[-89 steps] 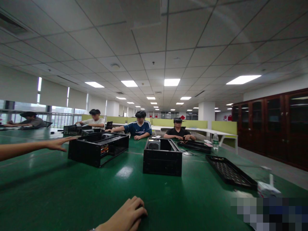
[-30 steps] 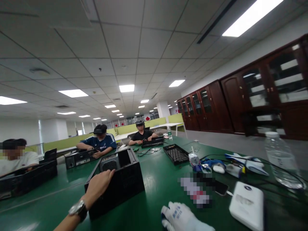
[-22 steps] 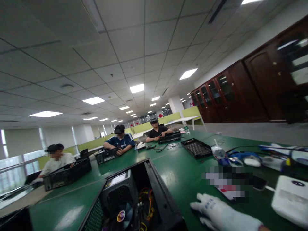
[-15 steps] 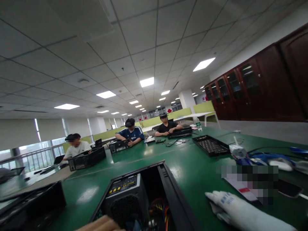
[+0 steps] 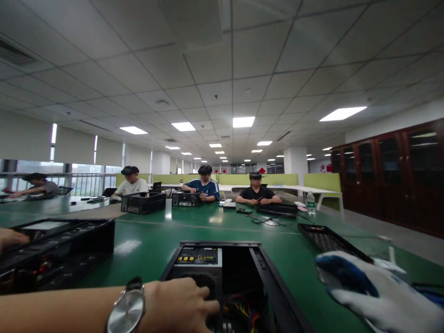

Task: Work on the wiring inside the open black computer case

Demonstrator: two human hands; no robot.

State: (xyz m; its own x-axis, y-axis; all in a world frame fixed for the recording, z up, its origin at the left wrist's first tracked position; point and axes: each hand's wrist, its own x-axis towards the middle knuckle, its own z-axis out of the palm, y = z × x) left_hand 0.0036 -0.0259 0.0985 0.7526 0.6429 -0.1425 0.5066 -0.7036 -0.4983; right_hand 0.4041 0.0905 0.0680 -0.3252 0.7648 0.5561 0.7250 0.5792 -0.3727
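My bare left hand (image 5: 176,303), with a silver watch (image 5: 126,310) on the wrist, reaches over an open black computer case (image 5: 277,282). Its visible fingers are bent and apart; the lower fingertips are hidden. Under and behind it is a power supply (image 5: 200,259) with a black and yellow label. Coloured wires (image 5: 248,314) lie inside the case beside the fingers. My right hand (image 5: 364,282) wears a white glove with a blue palm. It hovers over the table to the right of the case, thumb apart from the curved fingers, and I see nothing held.
Left of me, another person's hand (image 5: 12,238) is at a second open case (image 5: 86,240). Across the green table (image 5: 145,259), several people in headsets work at cases. A black perforated panel (image 5: 329,240) and a water bottle (image 5: 311,203) stand right. Loose cables (image 5: 274,222) lie ahead.
My view has levelled and swung left. My right hand has lifted and turned, so its blue palm shows. My left hand and forearm have come further into view over the case.
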